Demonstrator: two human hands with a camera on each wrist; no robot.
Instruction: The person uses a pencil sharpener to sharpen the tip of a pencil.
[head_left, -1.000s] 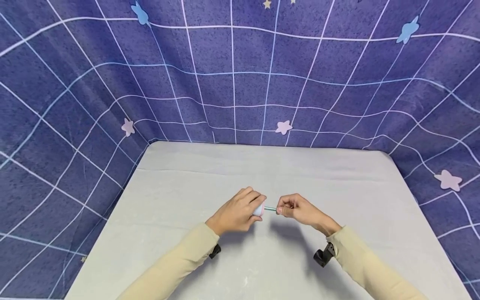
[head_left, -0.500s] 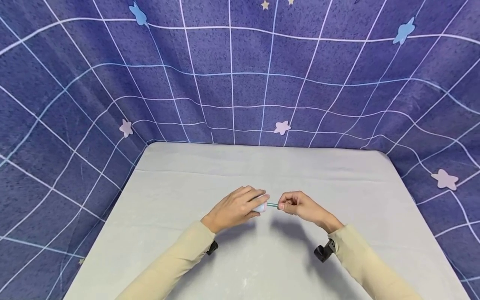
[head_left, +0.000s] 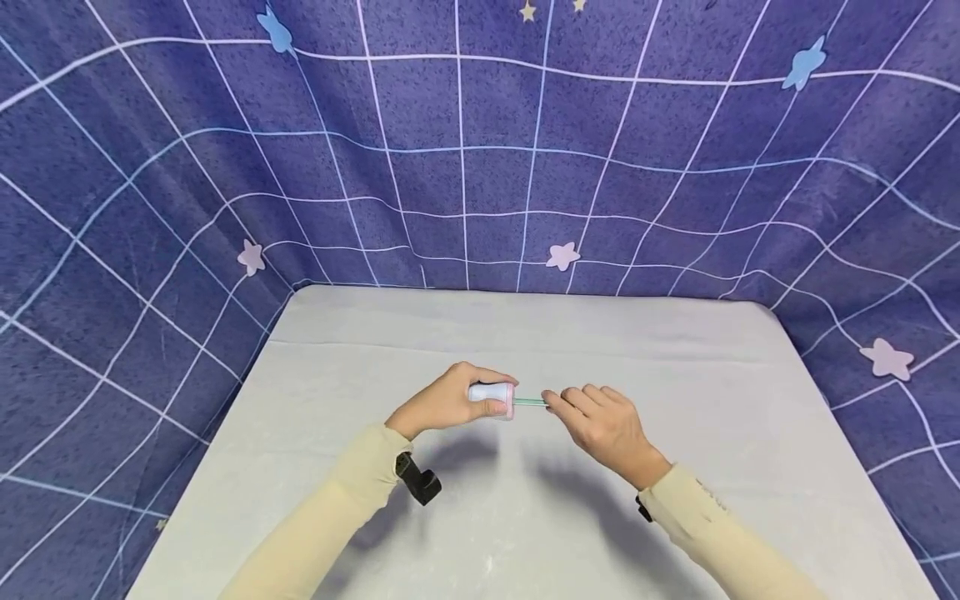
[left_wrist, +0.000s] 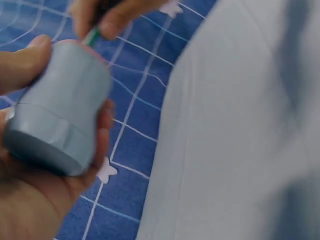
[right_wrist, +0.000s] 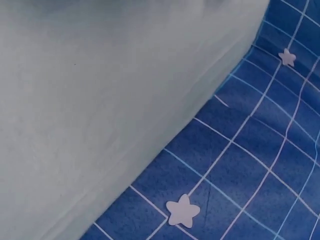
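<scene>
My left hand grips a pale blue, waisted pencil sharpener with a pink end, held sideways above the table. The thumb lies along its near side and the fingers wrap the far side. From the pink end a thin green pencil sticks out to the right. My right hand pinches the pencil's outer end, its back turned upward. In the left wrist view the broad base of the sharpener faces the camera, and a bit of green pencil shows beyond it. The pencil's inserted tip is hidden.
A white-covered table lies beneath both hands. Blue-purple curtains with grid lines and stars stand behind it and at both sides. A small black wrist camera sits at the left cuff.
My left hand has turned and shifted slightly left, baring more of the sharpener. My right hand has rolled over so its back faces up, still holding the pencil.
</scene>
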